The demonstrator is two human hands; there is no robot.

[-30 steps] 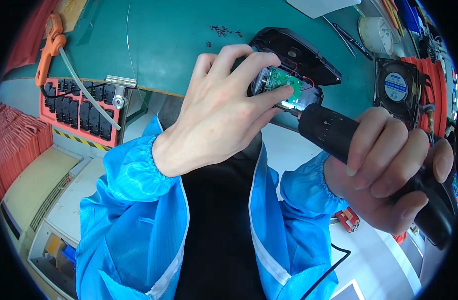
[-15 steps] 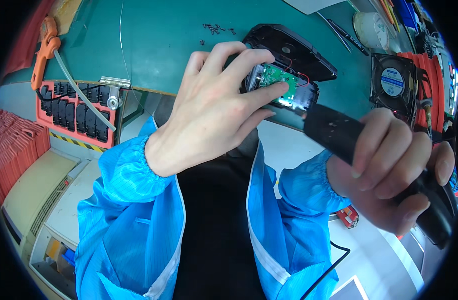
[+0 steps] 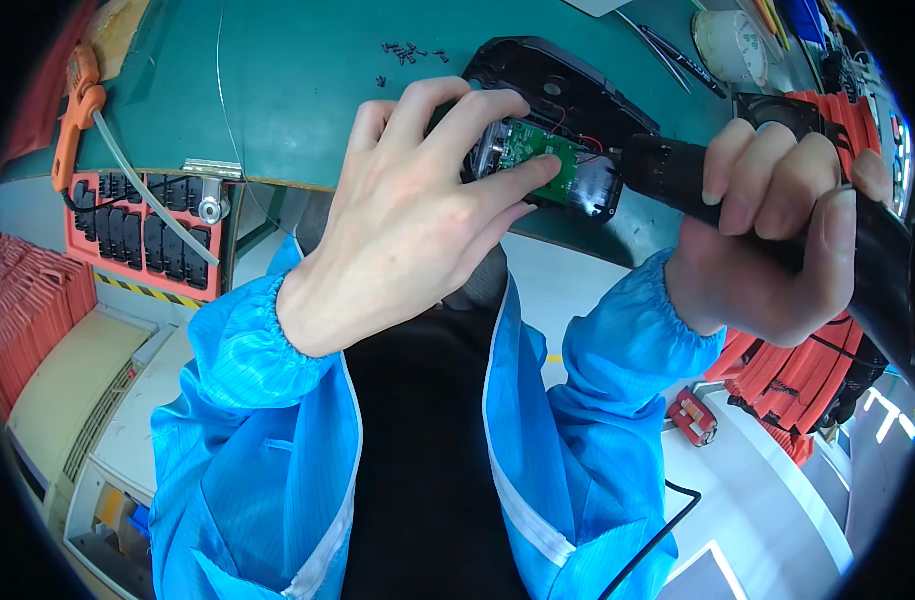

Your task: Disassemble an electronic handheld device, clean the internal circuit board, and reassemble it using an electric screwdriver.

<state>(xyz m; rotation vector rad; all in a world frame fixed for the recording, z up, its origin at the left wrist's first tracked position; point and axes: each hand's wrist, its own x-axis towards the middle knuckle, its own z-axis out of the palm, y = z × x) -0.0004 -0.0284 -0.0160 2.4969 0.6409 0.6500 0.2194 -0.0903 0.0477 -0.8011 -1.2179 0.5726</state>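
My left hand [image 3: 408, 215] rests over a black plastic housing half [image 3: 603, 192], its fingers gripping the sides and its index finger pressing on the green circuit board [image 3: 526, 142] inside. Thin red wires [image 3: 590, 142] lead from the board toward the other black housing half [image 3: 563, 88], which lies open just behind. My right hand [image 3: 773, 215] is wrapped round a black electric screwdriver [image 3: 668, 172], held almost level. Its tip points left at the housing's right end; whether it touches anything there I cannot tell.
Several small black screws [image 3: 410, 52] lie on the green bench mat [image 3: 298, 90]. Tweezers and a pen [image 3: 678, 58], a white tape roll [image 3: 730, 47] and a black fan [image 3: 778, 112] stand to the right. An orange glue gun [image 3: 81, 110] and a red tray of black parts [image 3: 138, 235] are left.
My right hand has raised the screwdriver away from me, and its tip now sits beside the housing's right end instead of its near corner. My left hand keeps its grip.
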